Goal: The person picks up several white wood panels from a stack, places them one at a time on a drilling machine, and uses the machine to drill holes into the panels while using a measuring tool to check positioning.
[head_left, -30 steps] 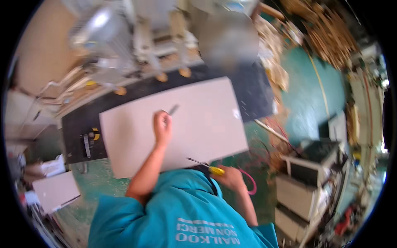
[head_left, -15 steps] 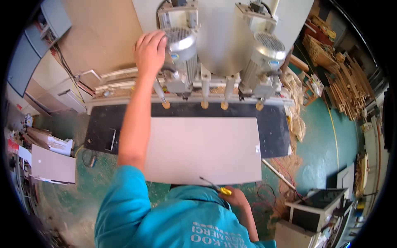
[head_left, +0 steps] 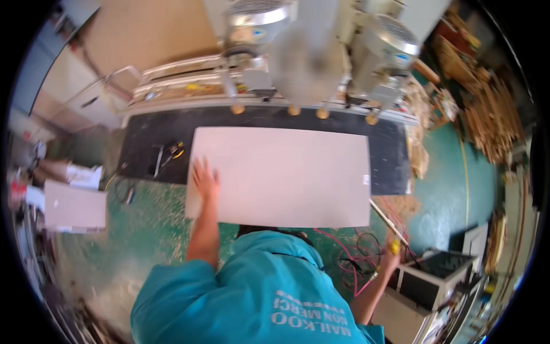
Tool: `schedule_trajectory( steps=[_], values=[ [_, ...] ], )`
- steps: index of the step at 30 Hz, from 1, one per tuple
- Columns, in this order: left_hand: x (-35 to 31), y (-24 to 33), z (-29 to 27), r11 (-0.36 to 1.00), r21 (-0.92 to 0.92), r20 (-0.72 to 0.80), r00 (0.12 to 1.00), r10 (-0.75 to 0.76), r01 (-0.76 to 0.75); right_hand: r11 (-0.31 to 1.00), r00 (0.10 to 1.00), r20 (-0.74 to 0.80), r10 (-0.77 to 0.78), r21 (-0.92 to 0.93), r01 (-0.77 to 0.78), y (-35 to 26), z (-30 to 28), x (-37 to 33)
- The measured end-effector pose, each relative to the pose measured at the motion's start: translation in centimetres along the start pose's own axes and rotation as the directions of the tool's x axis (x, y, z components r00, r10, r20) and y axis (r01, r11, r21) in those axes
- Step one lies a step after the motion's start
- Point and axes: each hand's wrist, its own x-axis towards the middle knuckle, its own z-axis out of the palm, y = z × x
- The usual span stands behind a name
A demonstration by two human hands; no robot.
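The pale rectangular panel [head_left: 281, 178] already lies flat on the black worktop [head_left: 137, 137], near edge overhanging; what remains to be done cannot be told. Its long axis runs left to right, the white label [head_left: 366, 179] at its right end. The left hand [head_left: 205, 179] rests, fingers spread wide, at its left end; farther right, the right hand [head_left: 389, 261] grips a yellow handle [head_left: 395, 246].
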Motion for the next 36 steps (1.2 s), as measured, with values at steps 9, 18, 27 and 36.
schedule_trajectory(
  steps=[9,18,27,36],
  values=[
    [-25.3,-16.3,2.3,0.689,0.365,0.679,0.327,-0.657,0.627,0.99,0.708,0.698,-0.103,0.138,0.008,-2.4,6.1,-7.4],
    [-16.2,-0.9,-9.1,0.829,-0.315,0.562,0.795,-0.23,0.463,0.578,0.279,0.918,-0.283,-0.069,0.813,-24.1,19.6,-22.1],
    [-8.6,7.7,-12.3,-0.377,-0.807,0.369,0.886,0.279,0.455,0.199,-0.151,0.85,-0.504,0.284,0.938,-39.9,20.0,-29.1],
    [-0.2,0.3,-18.4,-0.099,-0.922,0.129,0.537,0.833,0.375,-0.106,-0.139,-0.097,-0.985,-0.288,0.952,-69.4,21.5,-16.6]
  ],
)
